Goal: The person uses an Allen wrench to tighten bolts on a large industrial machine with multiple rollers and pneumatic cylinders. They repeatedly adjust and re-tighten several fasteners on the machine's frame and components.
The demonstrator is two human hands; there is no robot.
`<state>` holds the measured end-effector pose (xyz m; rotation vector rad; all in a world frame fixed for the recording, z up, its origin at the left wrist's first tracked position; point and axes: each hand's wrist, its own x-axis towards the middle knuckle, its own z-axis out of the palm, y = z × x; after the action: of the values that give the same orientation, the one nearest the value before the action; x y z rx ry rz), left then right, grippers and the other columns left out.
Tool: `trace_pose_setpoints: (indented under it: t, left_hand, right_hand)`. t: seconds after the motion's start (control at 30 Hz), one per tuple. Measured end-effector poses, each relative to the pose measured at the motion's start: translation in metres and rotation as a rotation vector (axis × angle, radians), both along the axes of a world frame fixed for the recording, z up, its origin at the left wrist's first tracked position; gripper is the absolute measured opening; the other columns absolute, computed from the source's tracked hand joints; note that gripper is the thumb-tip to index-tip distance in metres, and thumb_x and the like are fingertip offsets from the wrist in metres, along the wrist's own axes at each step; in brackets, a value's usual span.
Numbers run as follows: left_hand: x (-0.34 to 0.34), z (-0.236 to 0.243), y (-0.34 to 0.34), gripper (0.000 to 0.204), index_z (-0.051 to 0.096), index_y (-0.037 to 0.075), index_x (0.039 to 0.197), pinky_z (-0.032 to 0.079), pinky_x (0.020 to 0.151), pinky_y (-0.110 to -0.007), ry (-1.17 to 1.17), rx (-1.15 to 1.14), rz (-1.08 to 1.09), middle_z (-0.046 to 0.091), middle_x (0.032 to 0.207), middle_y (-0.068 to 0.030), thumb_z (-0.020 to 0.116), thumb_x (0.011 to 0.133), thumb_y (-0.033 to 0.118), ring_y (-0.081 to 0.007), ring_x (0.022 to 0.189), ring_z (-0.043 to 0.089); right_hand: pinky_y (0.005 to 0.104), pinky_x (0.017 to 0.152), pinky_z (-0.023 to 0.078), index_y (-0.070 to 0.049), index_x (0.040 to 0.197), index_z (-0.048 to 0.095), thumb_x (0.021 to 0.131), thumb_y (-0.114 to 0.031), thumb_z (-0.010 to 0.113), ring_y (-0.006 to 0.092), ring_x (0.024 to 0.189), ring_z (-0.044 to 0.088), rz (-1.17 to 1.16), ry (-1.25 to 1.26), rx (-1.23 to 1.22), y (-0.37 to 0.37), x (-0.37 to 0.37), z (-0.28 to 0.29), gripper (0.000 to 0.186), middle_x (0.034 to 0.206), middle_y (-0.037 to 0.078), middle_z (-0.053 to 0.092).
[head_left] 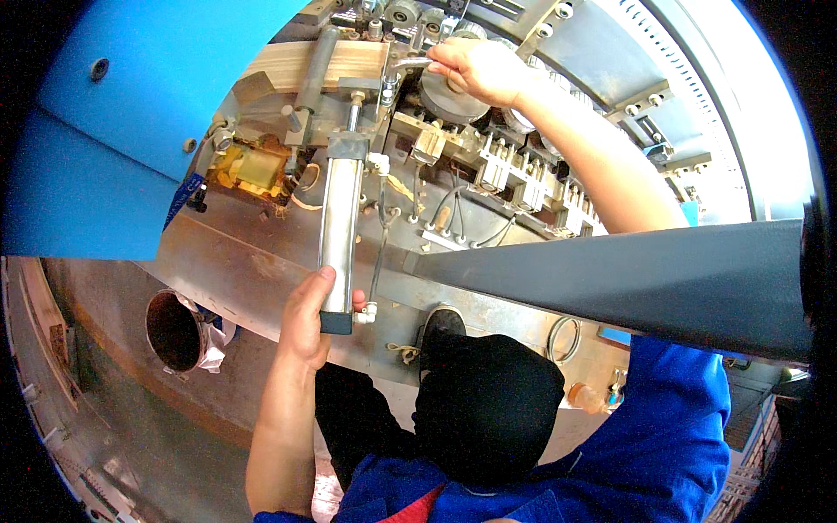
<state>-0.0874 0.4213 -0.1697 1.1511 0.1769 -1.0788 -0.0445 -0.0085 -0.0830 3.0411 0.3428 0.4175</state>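
Observation:
A silver pneumatic cylinder [340, 227] with dark end caps stands lengthwise in front of me, its rod reaching up to a metal bracket. My left hand [303, 318] is closed around its lower end, thumb on the barrel and fingertips showing on the far side. Farther up, my right hand [479, 70] reaches over the machine with its fingers pinched on a slim silver metal tool [408, 64]. The tool's other end meets the bolted fittings beside the bracket; its exact kind is too small to tell. White hose fittings [377, 163] sit on the cylinder's side.
A blue machine cover [113, 148] fills the upper left. Below my right forearm a grey beam [610, 275] crosses from the right. Rollers [453, 96] and a row of metal clamps [506, 170] lie beyond. A round open duct [174, 331] stands at lower left.

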Motion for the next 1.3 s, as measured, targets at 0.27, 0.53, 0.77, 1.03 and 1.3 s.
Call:
trace_pose_setpoints:
  t: [0.27,0.53,0.77,1.03,1.3]
  left_hand:
    - [-0.001,-0.003,0.003,0.043,0.059,0.0,0.118,0.062,0.069,-0.041,0.008,0.0,0.01,0.072,0.09,-0.0166,0.058,0.103,0.039,-0.0264,0.078,0.073]
    - [-0.001,-0.001,0.002,0.044,0.058,-0.001,0.122,0.062,0.068,-0.04,0.002,0.014,0.006,0.071,0.091,-0.0159,0.058,0.103,0.039,-0.0256,0.078,0.073]
    - [-0.001,0.0,0.005,0.045,0.058,-0.001,0.122,0.062,0.066,-0.04,-0.002,0.028,0.019,0.07,0.091,-0.0147,0.058,0.103,0.04,-0.0252,0.078,0.072]
    - [0.004,0.001,0.011,0.049,0.056,0.0,0.124,0.061,0.067,-0.039,0.003,0.056,-0.001,0.072,0.092,-0.0164,0.06,0.101,0.043,-0.0248,0.078,0.072]
    - [0.0,-0.003,0.0,0.049,0.055,0.0,0.124,0.061,0.067,-0.04,0.011,0.023,-0.026,0.072,0.092,-0.0176,0.058,0.102,0.043,-0.0261,0.078,0.073]
  right_hand:
    - [0.0516,0.082,0.054,-0.009,0.104,0.063,0.103,-0.04,0.052,0.0416,0.096,0.066,-0.108,0.129,0.034,0.011,-0.005,0.001,0.034,0.101,0.016,0.07]
    - [0.0514,0.081,0.056,-0.006,0.095,0.071,0.101,-0.039,0.055,0.0415,0.088,0.07,-0.388,0.219,0.083,0.06,-0.009,0.014,0.038,0.089,0.021,0.072]
    - [0.0463,0.074,0.055,0.003,0.074,0.067,0.1,-0.033,0.059,0.0376,0.073,0.07,-0.531,0.078,0.257,0.095,-0.017,-0.006,0.045,0.077,0.022,0.07]
    - [0.0347,0.06,0.055,-0.002,0.084,0.07,0.104,-0.038,0.052,0.0142,0.053,0.066,-0.773,0.289,0.813,0.137,0.002,0.024,0.044,0.068,0.005,0.071]
    - [0.0505,0.09,0.053,-0.01,0.112,0.07,0.104,-0.042,0.048,0.0402,0.102,0.068,-0.454,0.174,0.268,0.046,-0.017,0.015,0.04,0.106,0.02,0.072]
